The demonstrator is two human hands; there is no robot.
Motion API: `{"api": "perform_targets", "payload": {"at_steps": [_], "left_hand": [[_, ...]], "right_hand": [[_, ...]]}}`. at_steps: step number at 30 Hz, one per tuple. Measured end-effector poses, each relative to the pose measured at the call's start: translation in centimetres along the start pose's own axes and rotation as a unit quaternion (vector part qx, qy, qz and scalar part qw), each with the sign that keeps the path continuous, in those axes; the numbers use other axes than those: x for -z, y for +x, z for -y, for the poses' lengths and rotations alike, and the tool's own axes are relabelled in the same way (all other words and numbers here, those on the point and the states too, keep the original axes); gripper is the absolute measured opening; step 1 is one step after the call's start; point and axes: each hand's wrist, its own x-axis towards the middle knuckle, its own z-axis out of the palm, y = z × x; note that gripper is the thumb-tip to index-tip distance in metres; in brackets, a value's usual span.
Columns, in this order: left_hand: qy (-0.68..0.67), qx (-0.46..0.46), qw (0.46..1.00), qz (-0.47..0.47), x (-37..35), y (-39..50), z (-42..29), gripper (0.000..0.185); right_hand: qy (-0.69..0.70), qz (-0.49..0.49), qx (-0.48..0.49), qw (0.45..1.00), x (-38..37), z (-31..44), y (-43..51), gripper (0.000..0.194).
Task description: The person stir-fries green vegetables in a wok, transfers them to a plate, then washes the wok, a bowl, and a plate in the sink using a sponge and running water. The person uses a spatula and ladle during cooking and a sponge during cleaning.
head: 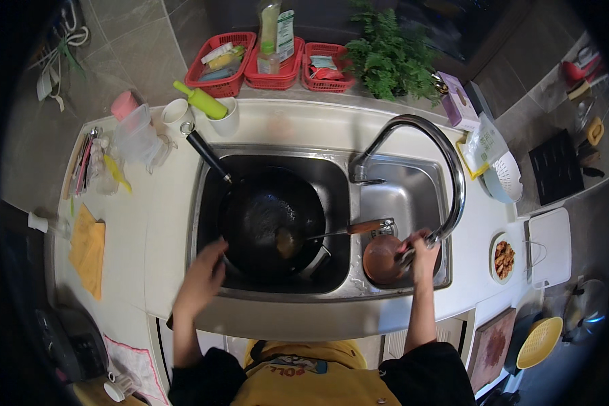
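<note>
My right hand [422, 249] grips the spout end of a curved chrome faucet [457, 167] over the right basin [406, 195] of a steel double sink. Below it sits a round reddish-brown bowl [380, 261]. My left hand [203, 281], a little blurred, hovers empty at the left basin's front-left side, near the rim of a black wok [274, 198]. The wok lies in that basin, its black handle [208, 155] pointing to the back left. A ladle [330, 234] with a wooden handle crosses the divider, its head inside the wok.
Red plastic baskets [221, 83], a fern [391, 56] and white cups [226, 119], one with a green rolling pin [200, 100], line the back. A yellow cloth [87, 254] lies left. At right are a plate of brown food [503, 259], a colander [505, 177] and a cutting board [492, 350].
</note>
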Motion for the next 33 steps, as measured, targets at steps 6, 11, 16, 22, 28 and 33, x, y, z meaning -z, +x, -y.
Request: {"api": "perform_targets", "payload": {"at_steps": [6, 11, 16, 22, 28, 33], "left_hand": [[-0.112, 0.006, 0.991, 0.078, -3.4, -6.0, 2.3, 0.038], [-0.113, -0.015, 0.992, 0.061, -3.6, -6.2, 4.6, 0.034], [-0.124, -0.002, 0.990, 0.063, -1.5, -7.4, 6.8, 0.035], [-0.175, 0.013, 0.982, 0.067, -0.1, -7.7, 8.0, 0.032], [-0.171, -0.001, 0.984, 0.044, -0.4, -7.4, 6.8, 0.031], [-0.197, 0.017, 0.979, 0.056, -1.3, -7.6, 6.8, 0.031]], "right_hand": [[0.198, 0.182, -0.061, 0.961, -13.0, -1.4, -7.0, 0.012], [0.114, 0.157, 0.052, 0.980, -27.0, -2.7, -1.6, 0.016], [-0.279, 0.228, 0.241, 0.901, -24.9, -1.1, 2.5, 0.036], [-0.672, -0.080, 0.330, 0.658, -13.4, -2.2, 9.0, 0.031], [-0.769, 0.097, 0.102, 0.624, -14.8, -2.7, 8.1, 0.056], [-0.302, 0.305, 0.083, 0.899, -23.7, 1.0, 2.2, 0.072]]}}
